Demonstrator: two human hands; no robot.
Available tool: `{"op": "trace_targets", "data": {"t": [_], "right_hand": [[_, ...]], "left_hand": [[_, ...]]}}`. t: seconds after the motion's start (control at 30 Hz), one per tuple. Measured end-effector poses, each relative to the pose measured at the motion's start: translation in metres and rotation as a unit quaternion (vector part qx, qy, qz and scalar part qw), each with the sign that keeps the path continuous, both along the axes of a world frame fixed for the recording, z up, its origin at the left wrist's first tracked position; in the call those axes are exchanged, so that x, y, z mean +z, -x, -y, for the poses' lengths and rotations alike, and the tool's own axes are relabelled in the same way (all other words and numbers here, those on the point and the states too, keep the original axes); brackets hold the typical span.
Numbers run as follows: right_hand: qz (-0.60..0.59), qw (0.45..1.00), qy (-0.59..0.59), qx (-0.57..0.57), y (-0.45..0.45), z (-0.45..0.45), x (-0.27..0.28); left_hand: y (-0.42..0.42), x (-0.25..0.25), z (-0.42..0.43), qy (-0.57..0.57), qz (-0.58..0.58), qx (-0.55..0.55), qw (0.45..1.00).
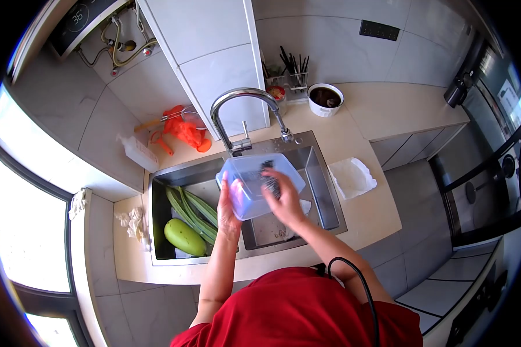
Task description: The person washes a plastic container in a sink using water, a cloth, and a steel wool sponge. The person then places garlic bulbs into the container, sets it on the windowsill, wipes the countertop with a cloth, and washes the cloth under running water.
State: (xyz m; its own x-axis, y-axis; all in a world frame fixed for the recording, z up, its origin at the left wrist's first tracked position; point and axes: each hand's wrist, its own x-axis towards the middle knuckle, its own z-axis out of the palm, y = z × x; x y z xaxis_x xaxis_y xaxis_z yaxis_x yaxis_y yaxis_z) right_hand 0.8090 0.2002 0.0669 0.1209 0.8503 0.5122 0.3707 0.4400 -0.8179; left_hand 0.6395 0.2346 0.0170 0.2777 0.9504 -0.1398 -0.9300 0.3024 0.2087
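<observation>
Over the right-hand basin of the stainless-steel sink (325,191), a translucent plastic container (253,194) is held tilted, near the gooseneck tap (216,113), probably so that drips fall into the basin. The left hand (230,208) grips the container's left side, its fingers apparently curled round the wall, seemingly to steady it. The right hand (285,202) has its fingers bent round a dark grey mesh scourer (270,184), which overlaps the container; whether it presses on the inside or outside is unclear. The left basin holds a smooth green gourd (184,236) and long ridged gourds (186,215), leaving the other side for handwork. The tap's spout hangs just beyond the container, perhaps limiting how far it can lift. On the worktop (382,202) are a crumpled white sheet (353,178), a white bowl of dark liquid (325,112) and a white bottle (138,151).
</observation>
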Motion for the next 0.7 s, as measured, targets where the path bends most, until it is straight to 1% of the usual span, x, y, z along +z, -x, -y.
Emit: {"op": "trace_targets", "data": {"t": [0.03,0.1,0.17,0.2,0.27,0.37,0.47,0.53,0.6,0.63,0.67,0.7], "right_hand": [[0.002,1.000,0.010,-0.013,-0.016,-0.011,-0.021],[0.005,1.000,0.024,-0.019,-0.035,-0.022,-0.060],[-0.071,0.991,0.112,-0.030,-0.042,-0.028,-0.080],[-0.072,0.991,0.112,-0.030,-0.039,-0.026,-0.078],[-0.060,0.986,0.106,-0.115,-0.032,-0.020,-0.075],[-0.076,0.985,0.085,-0.131,-0.016,-0.007,-0.080],[-0.029,0.996,-0.001,-0.081,0.018,0.020,-0.030],[0.011,0.998,-0.046,-0.052,0.029,0.030,-0.002],[0.039,0.996,-0.077,-0.033,0.030,0.035,-0.003],[0.063,0.994,-0.087,-0.020,0.028,0.036,-0.011],[0.086,0.992,-0.097,-0.006,0.024,0.038,-0.022],[0.109,0.989,-0.097,-0.002,0.017,0.038,-0.038]], "left_hand": [[-0.002,0.022,0.005,-0.003,-0.033,0.009,0.999],[0.002,0.012,0.005,0.000,-0.043,0.016,0.999],[0.001,0.009,0.005,-0.007,-0.051,0.024,0.998],[-0.001,0.006,0.006,-0.007,-0.051,0.025,0.998],[-0.005,-0.002,0.005,0.010,-0.033,0.035,0.999],[-0.011,-0.003,0.007,-0.004,-0.048,0.044,0.998],[-0.019,-0.014,0.003,-0.024,-0.075,0.063,0.995],[-0.020,-0.023,0.001,0.005,-0.054,0.060,0.997],[-0.020,-0.021,0.000,-0.015,-0.047,0.093,0.994],[-0.018,-0.013,-0.002,0.030,-0.041,0.088,0.995],[-0.018,-0.006,0.000,0.010,-0.028,0.098,0.995],[-0.014,-0.008,-0.004,0.044,-0.001,0.104,0.994]]}}
